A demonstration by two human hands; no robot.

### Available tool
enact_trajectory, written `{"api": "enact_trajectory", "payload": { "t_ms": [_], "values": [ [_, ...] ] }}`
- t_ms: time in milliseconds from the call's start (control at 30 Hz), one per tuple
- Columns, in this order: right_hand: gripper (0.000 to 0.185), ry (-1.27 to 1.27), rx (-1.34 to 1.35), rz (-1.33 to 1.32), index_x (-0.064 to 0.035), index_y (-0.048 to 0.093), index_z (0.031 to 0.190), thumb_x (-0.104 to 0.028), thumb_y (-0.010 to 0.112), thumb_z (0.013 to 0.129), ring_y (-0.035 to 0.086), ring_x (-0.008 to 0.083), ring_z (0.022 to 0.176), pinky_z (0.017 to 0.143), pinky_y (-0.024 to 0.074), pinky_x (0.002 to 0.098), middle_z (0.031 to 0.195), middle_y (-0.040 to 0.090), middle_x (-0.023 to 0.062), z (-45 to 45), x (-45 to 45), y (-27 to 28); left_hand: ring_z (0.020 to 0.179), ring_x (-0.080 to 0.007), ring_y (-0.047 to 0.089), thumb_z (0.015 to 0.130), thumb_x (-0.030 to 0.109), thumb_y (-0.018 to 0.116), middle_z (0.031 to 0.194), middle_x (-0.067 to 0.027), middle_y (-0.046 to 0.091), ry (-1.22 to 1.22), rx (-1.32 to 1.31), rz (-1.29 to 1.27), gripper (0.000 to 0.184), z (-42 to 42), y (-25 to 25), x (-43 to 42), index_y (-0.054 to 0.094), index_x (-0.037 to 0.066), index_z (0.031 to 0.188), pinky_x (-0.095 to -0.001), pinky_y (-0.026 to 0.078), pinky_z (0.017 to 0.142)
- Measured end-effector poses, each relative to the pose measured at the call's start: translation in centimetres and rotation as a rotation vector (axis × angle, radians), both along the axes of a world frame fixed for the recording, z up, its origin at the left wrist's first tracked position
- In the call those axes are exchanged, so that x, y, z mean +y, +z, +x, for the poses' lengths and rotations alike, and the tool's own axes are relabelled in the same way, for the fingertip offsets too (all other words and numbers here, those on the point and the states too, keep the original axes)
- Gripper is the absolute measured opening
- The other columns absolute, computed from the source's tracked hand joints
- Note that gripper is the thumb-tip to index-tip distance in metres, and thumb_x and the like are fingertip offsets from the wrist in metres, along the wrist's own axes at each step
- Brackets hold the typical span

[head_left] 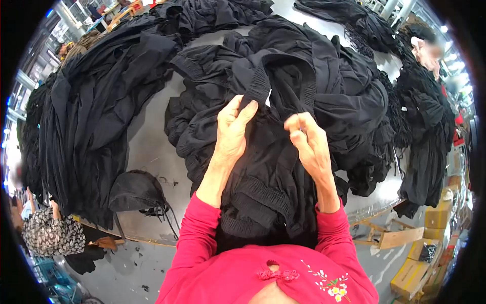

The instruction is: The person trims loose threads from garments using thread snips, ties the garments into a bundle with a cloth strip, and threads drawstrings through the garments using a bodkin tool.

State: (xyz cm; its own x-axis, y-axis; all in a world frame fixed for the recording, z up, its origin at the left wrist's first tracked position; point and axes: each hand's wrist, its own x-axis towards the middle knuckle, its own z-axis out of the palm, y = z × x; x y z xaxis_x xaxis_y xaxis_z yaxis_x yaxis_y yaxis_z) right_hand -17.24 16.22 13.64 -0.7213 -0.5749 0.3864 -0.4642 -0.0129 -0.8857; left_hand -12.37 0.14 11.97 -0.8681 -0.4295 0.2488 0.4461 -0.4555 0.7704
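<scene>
Pinching the black waistband (259,83), my left hand (232,131) has thumb and fingers closed on it, just beside a white label (268,97). My right hand (311,144) curls near it, blurred; I cannot tell whether it holds anything. A loose left pinch could let the band slip into the black clothes (349,109) around and beyond my fingers, where matching colour could make me grab the wrong layer.

Grey floor (134,266) — spotted, wooden bench (402,237), cardboard boxes (409,277) at right, bright lights (455,66) beyond
</scene>
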Motion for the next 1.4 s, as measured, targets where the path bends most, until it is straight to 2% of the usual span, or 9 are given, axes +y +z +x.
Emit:
{"api": "enact_trajectory", "payload": {
  "t_ms": [200,367,700,833,900,933,1133,1267,1400],
  "values": [
    [0.018,-0.285,0.534,0.188,-0.0011,0.055,0.094,-0.016,0.057,0.083,0.051,0.0239,0.060,0.055,0.0401,0.0294,0.072,0.051,0.0106,-1.4,-1.5,-0.2,0.085,-0.0068,0.055,0.083,0.008,0.058,0.097,-0.0010,0.061,-0.012,0.019,-0.007,0.021,-0.1,-0.3,-0.4,0.057,0.001,0.103,-0.0201,0.041,0.080],
    [0.021,-0.308,0.644,0.169,-0.0030,0.055,0.093,-0.014,0.063,0.077,0.050,0.0247,0.057,0.052,0.0402,0.0311,0.073,0.050,0.0089,-1.9,-2.9,-0.2,0.086,-0.0085,0.056,0.085,0.005,0.054,0.097,-0.0026,0.061,-0.083,0.012,0.190,0.016,-0.2,-0.4,-0.8,0.057,0.001,0.100,-0.0218,0.043,0.080],
    [0.020,-0.279,0.788,0.196,-0.0029,0.055,0.085,-0.015,0.066,0.074,0.054,0.0236,0.059,0.050,0.0433,0.0312,0.070,0.052,0.0090,-2.5,-4.3,0.5,0.084,-0.0074,0.055,0.085,0.006,0.054,0.096,-0.0025,0.061,-0.075,0.030,0.127,0.014,0.0,-0.4,-0.5,0.057,0.001,0.098,-0.0211,0.042,0.079],
    [0.013,-0.266,0.746,0.211,-0.0025,0.056,0.082,-0.013,0.062,0.078,0.055,0.0244,0.060,0.052,0.0440,0.0310,0.068,0.053,0.0098,-3.0,-3.7,0.1,0.086,-0.0072,0.054,0.085,0.006,0.055,0.097,-0.0026,0.060,-0.002,0.017,-0.010,0.016,0.1,-0.4,-0.2,0.057,0.000,0.099,-0.0211,0.041,0.081],
    [0.009,-0.257,0.719,0.021,-0.0013,0.056,0.083,-0.010,0.056,0.083,0.056,0.0203,0.060,0.055,0.0437,0.0282,0.069,0.054,0.0079,-3.7,-3.3,-0.1,0.086,-0.0070,0.054,0.085,0.007,0.055,0.097,-0.0025,0.060,0.000,0.014,-0.027,0.017,0.1,-0.3,-0.1,0.057,-0.001,0.100,-0.0211,0.040,0.081],
    [0.012,-0.230,0.392,0.080,0.0000,0.057,0.090,-0.010,0.053,0.085,0.054,0.0135,0.062,0.059,0.0430,0.0252,0.071,0.055,0.0047,-3.6,-2.2,0.2,0.086,-0.0065,0.054,0.085,0.006,0.055,0.097,-0.0023,0.060,-0.015,0.018,-0.010,0.017,0.1,-0.3,-0.1,0.057,-0.001,0.100,-0.0208,0.040,0.081],
    [0.025,-0.220,0.317,-0.070,0.0013,0.057,0.101,-0.011,0.063,0.080,0.046,0.0057,0.068,0.066,0.0409,0.0188,0.073,0.050,-0.0004,-2.8,-3.2,1.0,0.087,-0.0056,0.053,0.085,0.006,0.054,0.098,-0.0015,0.059,-0.009,-0.002,-0.022,0.019,-0.1,-1.3,-0.5,0.054,0.000,0.103,-0.0205,0.040,0.081],
    [0.019,-0.116,0.044,-0.109,0.0018,0.058,0.095,-0.006,0.063,0.078,0.046,0.0052,0.064,0.061,0.0406,0.0189,0.071,0.049,-0.0001,-2.6,-5.2,2.2,0.087,-0.0051,0.052,0.086,0.005,0.053,0.099,-0.0007,0.057,-0.045,0.057,-0.024,0.021,0.2,-0.5,0.1,0.053,0.002,0.106,-0.0195,0.040,0.080],
    [0.007,-0.147,0.230,-0.196,0.0000,0.053,0.082,-0.005,0.058,0.082,0.042,0.0047,0.052,0.050,0.0359,0.0196,0.067,0.046,-0.0011,-2.9,-6.5,0.9,0.089,-0.0047,0.051,0.086,0.004,0.052,0.100,-0.0006,0.057,0.021,0.007,-0.036,0.019,0.3,-1.2,0.1,0.053,0.002,0.105,-0.0192,0.039,0.081]
  ]
}}
